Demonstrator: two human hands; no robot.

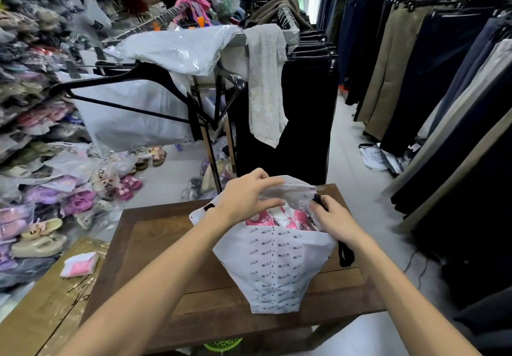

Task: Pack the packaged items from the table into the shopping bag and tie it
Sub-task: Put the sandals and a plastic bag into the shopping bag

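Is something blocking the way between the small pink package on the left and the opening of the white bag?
Nothing visible blocks it. The pink package lies on the gold-covered surface left of the wooden table; only bare tabletop separates it from the shopping bag, though both hands are at the mouth.

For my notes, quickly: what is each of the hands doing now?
Left hand: closed on the clear packaged item.
Right hand: pinching the shopping bag at its mouth.

Two bare forearms reaching forward, left hand (245,199) palm down, fingers spread and curled, pinching clear plastic, right hand (333,221) lower, fingers bent, gripping a black strap
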